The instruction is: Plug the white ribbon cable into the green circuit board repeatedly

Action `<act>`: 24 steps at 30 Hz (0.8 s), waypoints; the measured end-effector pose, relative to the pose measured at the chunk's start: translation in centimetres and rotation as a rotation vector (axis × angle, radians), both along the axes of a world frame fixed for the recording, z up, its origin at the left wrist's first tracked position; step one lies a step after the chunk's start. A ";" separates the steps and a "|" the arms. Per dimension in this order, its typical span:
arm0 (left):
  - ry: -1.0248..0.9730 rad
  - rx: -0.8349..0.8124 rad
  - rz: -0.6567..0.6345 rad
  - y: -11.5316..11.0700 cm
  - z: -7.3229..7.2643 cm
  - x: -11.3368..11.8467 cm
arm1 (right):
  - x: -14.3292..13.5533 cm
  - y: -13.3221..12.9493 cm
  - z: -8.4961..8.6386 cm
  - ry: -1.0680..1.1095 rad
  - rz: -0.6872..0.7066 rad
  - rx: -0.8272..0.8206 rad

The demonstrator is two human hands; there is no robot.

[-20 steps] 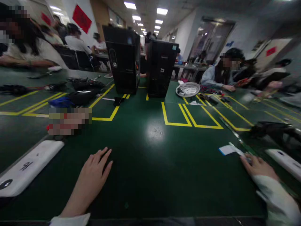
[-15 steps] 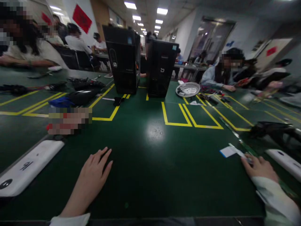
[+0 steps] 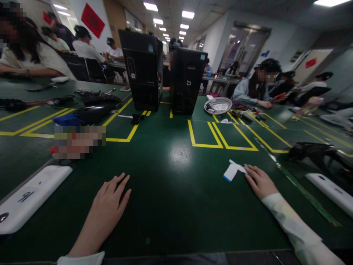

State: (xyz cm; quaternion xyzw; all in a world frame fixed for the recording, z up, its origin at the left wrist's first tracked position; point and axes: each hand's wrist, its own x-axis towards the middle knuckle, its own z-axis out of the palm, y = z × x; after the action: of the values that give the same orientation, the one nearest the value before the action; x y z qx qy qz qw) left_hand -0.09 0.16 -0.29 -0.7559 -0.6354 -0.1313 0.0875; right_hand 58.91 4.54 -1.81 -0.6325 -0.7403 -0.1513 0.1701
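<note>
On the green table (image 3: 176, 206), my left hand (image 3: 111, 202) lies with its fingers apart and nothing in it. My right hand (image 3: 259, 180) is on the right side of the table, its fingers closed on the end of a white strip. That white strip (image 3: 231, 170) is flat and bent, with a blue edge at its lower end, and it extends to the left of my fingertips. A white device with dark markings (image 3: 33, 198) lies to the left of my left hand.
Two black computer towers (image 3: 142, 70) (image 3: 189, 81) stand at the back. A white basket (image 3: 217, 106) is right of them. Yellow tape outlines (image 3: 206, 146) mark the table. Another white device (image 3: 331, 189) lies far right. People sit on both sides.
My right hand has moved left and slightly up the table, bringing the white strip with it. My left hand has stayed in place. The view has shifted slightly.
</note>
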 end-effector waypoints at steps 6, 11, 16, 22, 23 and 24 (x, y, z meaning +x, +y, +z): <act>0.001 -0.008 -0.006 0.1 0.0 -0.1 | -9.8 3.1 1.3 0.113 0.329 -0.022; 0.003 -0.004 -0.002 0.0 0.0 -0.1 | -19.3 4.8 2.4 0.165 0.583 -0.063; -0.002 -0.011 0.009 0.0 0.0 -0.1 | -26.6 4.3 2.6 0.198 0.769 -0.120; -0.017 -0.014 0.012 0.1 0.1 -0.1 | -30.0 1.5 3.2 0.172 0.859 -0.231; -0.017 -0.015 0.014 0.1 0.1 -0.1 | -30.2 1.1 3.4 0.164 0.867 -0.252; -0.017 -0.017 0.018 0.1 0.1 -0.1 | -30.3 0.7 3.6 0.159 0.874 -0.271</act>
State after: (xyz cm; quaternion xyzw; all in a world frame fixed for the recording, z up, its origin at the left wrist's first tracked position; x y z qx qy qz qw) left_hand -0.21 0.21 -0.19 -0.7499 -0.6439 -0.1314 0.0766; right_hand 28.58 5.29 1.81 -0.2874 -0.9352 0.0818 0.1900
